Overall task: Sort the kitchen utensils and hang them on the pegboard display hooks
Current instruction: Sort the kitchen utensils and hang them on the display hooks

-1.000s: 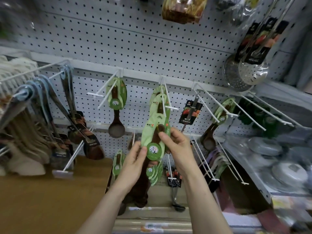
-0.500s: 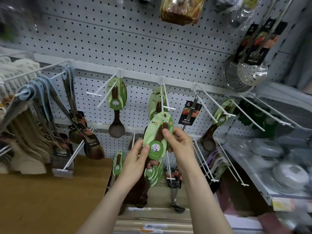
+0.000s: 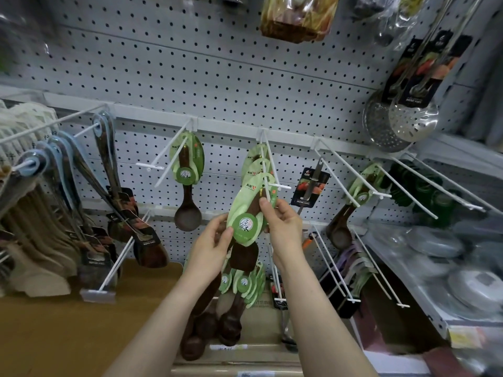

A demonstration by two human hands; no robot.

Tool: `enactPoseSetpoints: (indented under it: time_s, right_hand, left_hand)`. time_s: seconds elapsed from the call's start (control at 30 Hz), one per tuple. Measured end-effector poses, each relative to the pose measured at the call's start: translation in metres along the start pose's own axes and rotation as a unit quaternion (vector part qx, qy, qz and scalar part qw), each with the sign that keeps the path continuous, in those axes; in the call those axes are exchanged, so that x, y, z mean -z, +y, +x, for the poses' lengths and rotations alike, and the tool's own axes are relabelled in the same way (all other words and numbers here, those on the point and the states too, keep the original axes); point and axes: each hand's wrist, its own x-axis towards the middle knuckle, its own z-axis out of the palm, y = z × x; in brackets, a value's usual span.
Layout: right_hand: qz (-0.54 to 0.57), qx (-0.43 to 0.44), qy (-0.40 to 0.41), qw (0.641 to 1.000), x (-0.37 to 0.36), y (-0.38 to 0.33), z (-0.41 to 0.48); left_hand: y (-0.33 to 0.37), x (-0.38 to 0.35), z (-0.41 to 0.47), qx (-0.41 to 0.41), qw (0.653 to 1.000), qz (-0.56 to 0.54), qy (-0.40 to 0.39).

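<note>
Left hand (image 3: 215,240), right hand (image 3: 283,224) pinch green-carded spoon (image 3: 245,227), seemingly threaded on hook (image 3: 279,186).

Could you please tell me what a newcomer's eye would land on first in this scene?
First, the two hands at centre: the left hand and right hand pinch a green-carded wooden spoon, its top up against a white hook on the pegboard. Next come the shiny metal skimmers hanging at upper right, and the crowded row of blue-carded utensils at left.
</note>
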Motion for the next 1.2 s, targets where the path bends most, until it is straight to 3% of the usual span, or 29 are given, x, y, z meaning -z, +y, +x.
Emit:
enactPoseSetpoints:
  time_s: [0.27,0.63,0.9,1.2]
  right_hand:
    - [-0.014,-0.032,0.09,0.995,-0.031,0.005,0.037]
    - [-0.089,-0.026,0.083,0.992,-0.029,0.019,0.059]
    - [-0.102,-0.066,0.082,0.989,0.0,0.049,0.035]
    - [-0.187,-0.148,0.01,0.971,0.023,0.122,-0.023]
  left_hand:
    - [-0.01,0.01,0.025,0.004,0.999,0.046,0.002]
    - [-0.02,0.003,0.054,-0.014,0.989,0.141,-0.03]
    - [-0.047,-0.004,0.034,-0.011,0.987,0.161,0.022]
    - [-0.089,0.011,-0.035,0.048,0.981,0.129,0.137]
